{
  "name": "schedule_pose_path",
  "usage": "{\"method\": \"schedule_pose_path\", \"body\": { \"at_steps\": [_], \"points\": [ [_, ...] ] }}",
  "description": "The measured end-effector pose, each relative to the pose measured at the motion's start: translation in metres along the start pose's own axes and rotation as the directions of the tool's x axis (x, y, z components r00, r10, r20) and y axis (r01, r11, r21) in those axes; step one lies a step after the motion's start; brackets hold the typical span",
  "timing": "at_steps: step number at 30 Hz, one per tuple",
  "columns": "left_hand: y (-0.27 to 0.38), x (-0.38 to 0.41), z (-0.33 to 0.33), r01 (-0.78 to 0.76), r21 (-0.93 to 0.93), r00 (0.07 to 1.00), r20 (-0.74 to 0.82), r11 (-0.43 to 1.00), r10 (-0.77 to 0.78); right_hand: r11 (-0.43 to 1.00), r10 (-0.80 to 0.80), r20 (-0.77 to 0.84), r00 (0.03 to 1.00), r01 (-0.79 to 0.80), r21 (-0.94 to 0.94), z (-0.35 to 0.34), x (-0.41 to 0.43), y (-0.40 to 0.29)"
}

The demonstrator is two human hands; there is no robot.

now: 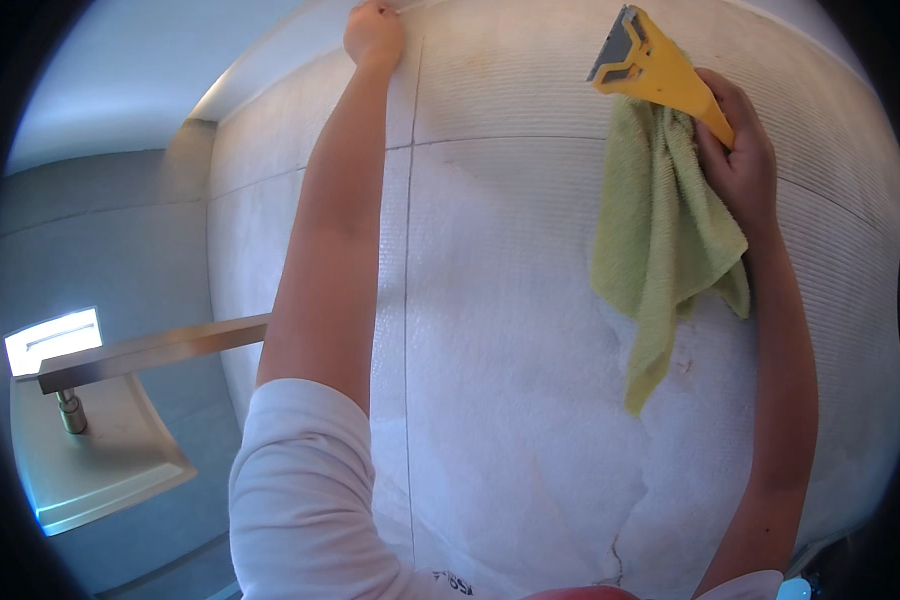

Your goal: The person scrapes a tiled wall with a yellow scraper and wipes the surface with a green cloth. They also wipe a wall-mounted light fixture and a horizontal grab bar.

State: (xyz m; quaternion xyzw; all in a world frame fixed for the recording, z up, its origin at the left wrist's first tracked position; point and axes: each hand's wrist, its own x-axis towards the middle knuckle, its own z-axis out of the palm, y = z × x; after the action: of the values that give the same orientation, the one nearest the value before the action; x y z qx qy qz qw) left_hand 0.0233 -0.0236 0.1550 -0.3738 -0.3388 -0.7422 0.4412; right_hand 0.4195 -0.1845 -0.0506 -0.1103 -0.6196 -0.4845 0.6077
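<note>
My right hand [742, 157] grips a yellow plastic scraper [664, 71] by its handle, its wide dark blade end pointing up and left. From the same hand hangs a green cloth [656, 225], draped in folds below the scraper. My left hand [375, 34] is raised high at the upper edge of the wall, its fingers curled beside a pale border. Whether those fingers pinch anything is too small to tell. Before me spreads a pale tiled wall [495, 300], with fine ribbing and a brownish stain near the top.
At the left a square shower head [105, 450] hangs from a flat metal shower arm [187, 341], which passes behind my left forearm. A bright window [52, 337] lies past it. Grey wall tiles [142, 255] meet the pale wall at a corner below the ceiling [135, 82].
</note>
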Motion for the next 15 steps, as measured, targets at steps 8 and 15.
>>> {"method": "schedule_pose_path", "body": {
  "at_steps": [8,15],
  "points": [
    [-0.042,0.021,0.004,0.420,-0.766,0.903,0.300,0.486,-0.307,1.000,0.010,0.012,1.000,-0.010,-0.008,0.001,0.002,0.000],
    [-0.035,0.009,-0.024,0.470,-0.868,0.829,0.372,0.160,-0.418,1.000,0.008,0.024,1.000,-0.007,-0.027,0.000,0.002,0.005]
  ]
}}
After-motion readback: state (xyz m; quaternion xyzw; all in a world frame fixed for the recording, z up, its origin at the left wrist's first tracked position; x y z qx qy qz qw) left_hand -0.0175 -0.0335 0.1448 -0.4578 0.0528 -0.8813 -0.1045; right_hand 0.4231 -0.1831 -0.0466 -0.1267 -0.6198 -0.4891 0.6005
